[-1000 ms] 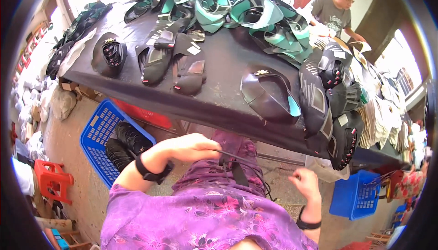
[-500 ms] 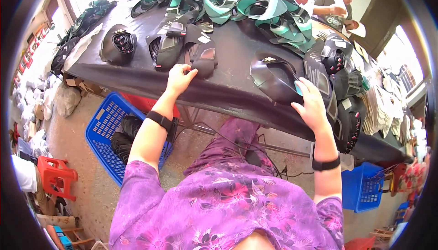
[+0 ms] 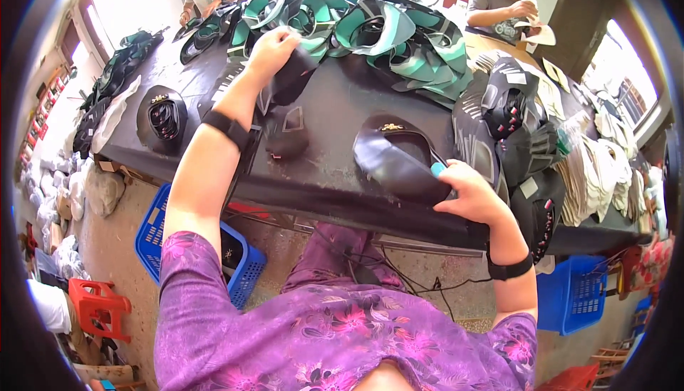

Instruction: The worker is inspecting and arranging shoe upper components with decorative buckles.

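While baskets [image 3: 570, 295] flank the black table [image 3: 331, 134], left fingers [image 3: 286, 37] grip a dark piece [image 3: 293, 77], right fingers [image 3: 457, 175] an upper [image 3: 393, 166].

Shoe upper [image 3: 392, 166] — smooth, glossy; table cover [image 3: 331, 127] — scuffed, low sheen; baskets [image 3: 554, 305] plastic.

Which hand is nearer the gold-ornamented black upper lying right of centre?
Right. The right hand is at the right end of the black upper; the left hand is beyond it to the left, holding another dark piece.
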`<act>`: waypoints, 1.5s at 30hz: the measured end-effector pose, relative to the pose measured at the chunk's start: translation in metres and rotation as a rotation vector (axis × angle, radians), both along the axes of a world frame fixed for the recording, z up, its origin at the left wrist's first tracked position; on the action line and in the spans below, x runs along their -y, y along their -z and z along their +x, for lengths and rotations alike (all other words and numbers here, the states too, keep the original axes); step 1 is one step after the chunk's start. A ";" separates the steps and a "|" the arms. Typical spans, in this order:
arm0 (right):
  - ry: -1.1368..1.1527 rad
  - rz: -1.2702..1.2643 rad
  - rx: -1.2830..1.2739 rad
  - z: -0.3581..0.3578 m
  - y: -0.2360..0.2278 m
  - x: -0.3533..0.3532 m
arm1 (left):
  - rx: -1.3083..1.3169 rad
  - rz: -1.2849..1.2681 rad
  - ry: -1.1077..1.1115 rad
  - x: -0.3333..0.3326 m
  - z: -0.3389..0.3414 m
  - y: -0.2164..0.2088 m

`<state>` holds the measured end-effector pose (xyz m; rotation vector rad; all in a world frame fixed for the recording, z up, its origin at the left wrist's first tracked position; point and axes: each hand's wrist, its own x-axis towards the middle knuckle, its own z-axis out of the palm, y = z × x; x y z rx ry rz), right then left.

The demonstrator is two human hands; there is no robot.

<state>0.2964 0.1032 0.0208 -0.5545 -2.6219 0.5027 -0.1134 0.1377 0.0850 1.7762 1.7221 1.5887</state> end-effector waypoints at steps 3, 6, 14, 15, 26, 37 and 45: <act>0.207 -0.643 -0.645 0.014 -0.013 -0.001 | 0.048 -0.097 0.219 -0.026 0.072 -0.032; 0.187 -0.805 -1.077 0.005 -0.034 -0.002 | -0.623 0.164 0.358 -0.023 0.124 -0.002; 0.168 0.026 -0.438 -0.021 -0.012 0.004 | -0.713 0.023 0.421 0.068 0.184 0.111; 0.082 0.065 -0.380 -0.025 -0.012 0.004 | -0.707 0.018 0.432 0.074 0.181 0.115; -0.076 0.332 -0.104 -0.055 0.020 0.039 | 1.410 -0.615 0.458 0.069 0.100 0.140; -0.173 0.315 0.072 -0.044 -0.003 0.055 | 1.357 -0.370 0.703 0.029 0.117 0.111; 0.162 0.167 0.027 -0.042 0.028 0.047 | 1.067 -0.351 0.585 0.013 0.109 0.145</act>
